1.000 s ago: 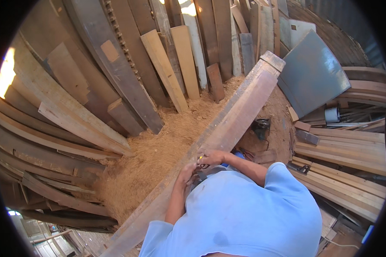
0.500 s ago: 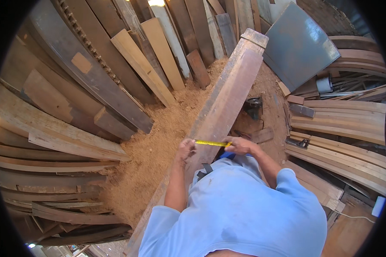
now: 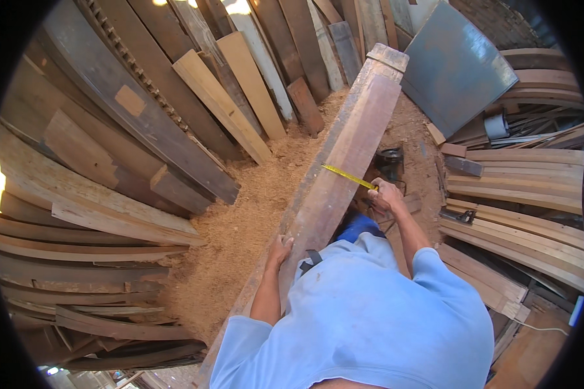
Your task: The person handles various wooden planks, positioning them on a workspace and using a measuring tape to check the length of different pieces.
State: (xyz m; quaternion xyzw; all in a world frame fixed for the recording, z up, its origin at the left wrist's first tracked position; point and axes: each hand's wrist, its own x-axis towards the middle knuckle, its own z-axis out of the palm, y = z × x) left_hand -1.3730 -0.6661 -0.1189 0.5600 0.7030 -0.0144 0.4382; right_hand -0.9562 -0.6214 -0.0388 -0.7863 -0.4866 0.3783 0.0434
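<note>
A long wooden beam (image 3: 344, 155) runs away from me, a thick plank with a reddish-brown upper face. Across its width lies a yellow tape measure (image 3: 348, 176), its blade end at the beam's left edge. My right hand (image 3: 386, 196) is closed on the tape at the beam's right side; the case is hidden in the hand. Nearer to me, my left hand (image 3: 279, 250) rests on the beam's left edge, fingers stretched over the wood, holding nothing.
Sawdust (image 3: 240, 220) covers the floor left of the beam. Many boards (image 3: 224, 104) lean along the left and far side. A dark power tool (image 3: 388, 162) sits right of the beam. Stacked planks (image 3: 519, 181), a clamp-like tool (image 3: 457, 214) and a blue-grey panel (image 3: 461, 68) stand at the right.
My left hand has let go of the tape's end and moved down along the beam's edge. My right hand has carried the tape farther away along the beam.
</note>
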